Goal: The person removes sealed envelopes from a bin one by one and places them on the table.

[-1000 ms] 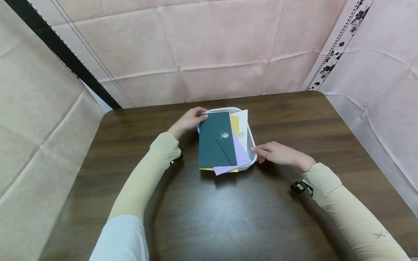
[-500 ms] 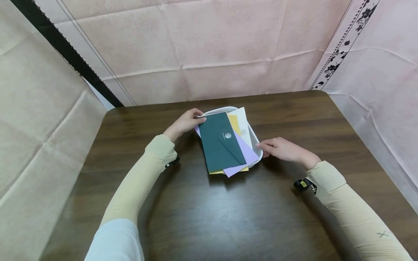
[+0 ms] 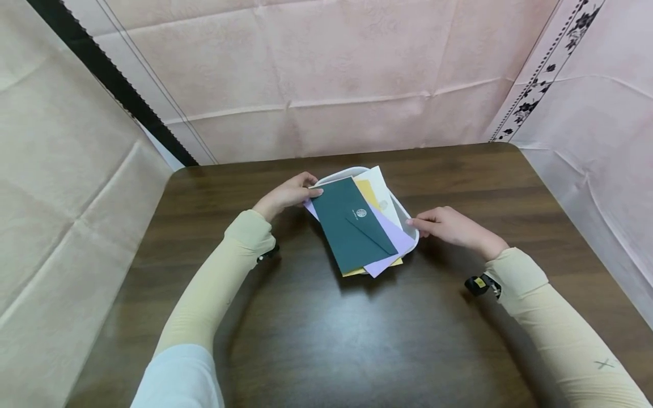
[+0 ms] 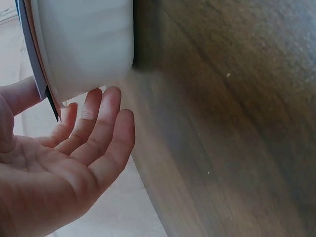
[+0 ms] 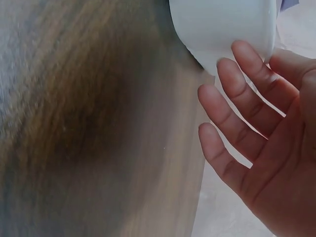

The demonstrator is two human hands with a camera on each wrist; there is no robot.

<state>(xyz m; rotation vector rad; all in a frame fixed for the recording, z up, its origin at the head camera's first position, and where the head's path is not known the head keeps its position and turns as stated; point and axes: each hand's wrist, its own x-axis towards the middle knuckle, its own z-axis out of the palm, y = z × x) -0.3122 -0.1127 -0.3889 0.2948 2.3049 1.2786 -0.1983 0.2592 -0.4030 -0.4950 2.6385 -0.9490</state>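
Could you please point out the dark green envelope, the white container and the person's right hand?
Dark green envelope (image 3: 352, 233): head view, middle of its visible face.
White container (image 5: 222, 27): right wrist view, on its outer wall.
Right hand (image 3: 451, 228): head view, on the back of the hand.

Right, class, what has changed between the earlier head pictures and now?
The tray and its envelopes have turned, near end swinging to the person's right. The right hand moved slightly right and away. Nothing was let go: it still holds the rim, the left hand the far-left corner. The green envelope stays on top.
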